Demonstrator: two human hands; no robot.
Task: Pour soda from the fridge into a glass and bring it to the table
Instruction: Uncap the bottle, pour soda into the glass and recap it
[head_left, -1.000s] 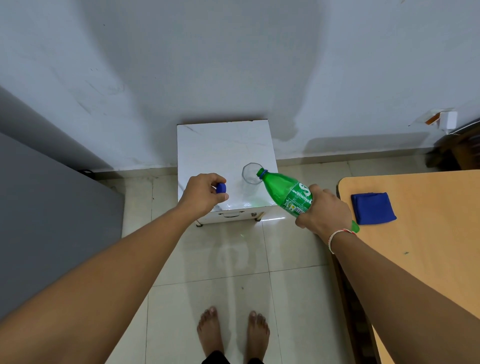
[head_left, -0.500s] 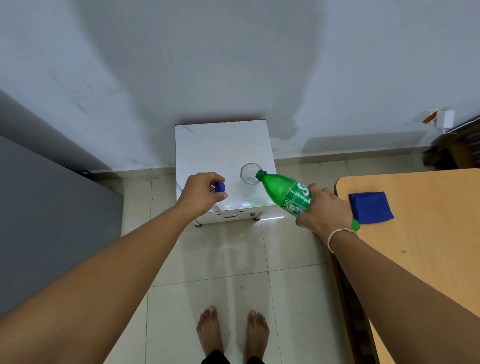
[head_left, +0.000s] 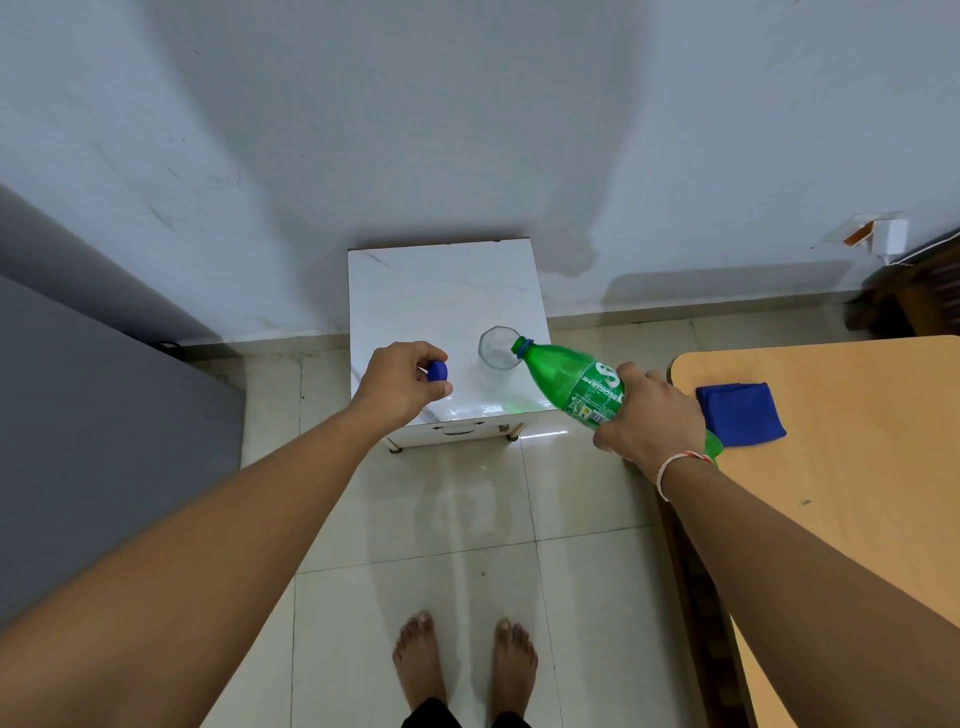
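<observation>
Two hands: right hand (head_left: 647, 415) around tilted green plastic bottle (head_left: 566, 382) (over faceted glass (head_left: 497, 349)), left hand (head_left: 402, 382) pinching round blue cap (head_left: 437, 371).

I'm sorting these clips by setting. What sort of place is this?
Probably a room in a home: tiled floor, a small white cabinet against a plain wall, a wooden table, and bare feet.
</observation>
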